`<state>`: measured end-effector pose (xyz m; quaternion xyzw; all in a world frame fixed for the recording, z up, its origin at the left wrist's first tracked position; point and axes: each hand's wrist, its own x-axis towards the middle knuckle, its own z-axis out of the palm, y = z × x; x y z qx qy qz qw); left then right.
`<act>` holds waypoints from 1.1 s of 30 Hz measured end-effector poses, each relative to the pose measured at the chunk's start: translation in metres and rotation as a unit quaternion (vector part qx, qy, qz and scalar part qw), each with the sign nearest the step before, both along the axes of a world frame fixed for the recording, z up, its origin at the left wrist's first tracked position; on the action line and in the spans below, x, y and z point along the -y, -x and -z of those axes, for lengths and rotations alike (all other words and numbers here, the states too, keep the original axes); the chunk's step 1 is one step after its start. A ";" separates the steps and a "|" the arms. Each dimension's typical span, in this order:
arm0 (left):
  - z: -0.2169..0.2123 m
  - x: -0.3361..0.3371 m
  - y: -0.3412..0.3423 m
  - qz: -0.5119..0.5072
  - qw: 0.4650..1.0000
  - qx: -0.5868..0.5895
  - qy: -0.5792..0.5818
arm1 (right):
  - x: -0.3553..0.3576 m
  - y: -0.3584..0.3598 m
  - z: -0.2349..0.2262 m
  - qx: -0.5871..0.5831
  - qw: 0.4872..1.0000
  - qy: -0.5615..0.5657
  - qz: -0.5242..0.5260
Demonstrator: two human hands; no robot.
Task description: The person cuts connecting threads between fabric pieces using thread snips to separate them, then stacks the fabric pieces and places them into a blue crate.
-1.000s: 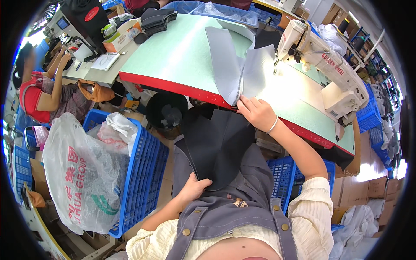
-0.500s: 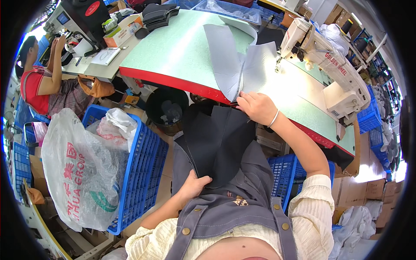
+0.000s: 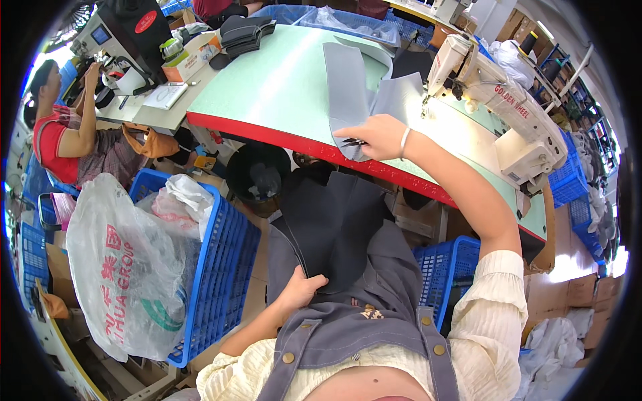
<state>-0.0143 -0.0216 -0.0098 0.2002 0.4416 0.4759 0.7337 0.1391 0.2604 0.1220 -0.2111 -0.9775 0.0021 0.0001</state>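
Green surface [image 3: 267,87]; I see grey fabric panel [image 3: 345,77] left of sewing machine [image 3: 511,103], long axis pointing away, right hand [image 3: 382,138] nearer, clamped on dark snips [image 3: 352,142]; left hand [image 3: 301,289] pinches black fabric panel [image 3: 328,227], machine's near left.

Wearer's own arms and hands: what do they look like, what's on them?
Left hand and right hand are ungloved. Cream, crinkled sleeves end around the elbows; the right one has a gathered cuff. A thin, pale bracelet circles the right wrist; none shows on the left.
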 end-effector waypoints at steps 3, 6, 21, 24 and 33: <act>0.003 0.002 -0.001 -0.011 1.000 0.016 -0.008 | -0.012 0.021 0.001 0.097 0.995 -0.011 -0.027; 0.006 0.001 0.002 -0.003 0.999 0.030 -0.021 | -0.020 0.036 0.002 0.116 0.989 -0.069 -0.063; 0.022 0.000 0.002 -0.020 0.998 0.007 -0.053 | -0.045 0.078 -0.007 0.310 0.941 -0.078 -0.109; 0.029 -0.002 -0.001 -0.009 0.999 0.003 -0.035 | -0.056 0.082 -0.010 0.249 0.957 -0.123 -0.087; 0.012 0.002 -0.004 0.000 0.999 0.036 0.010 | -0.009 0.120 -0.148 -0.390 0.802 -0.448 -0.062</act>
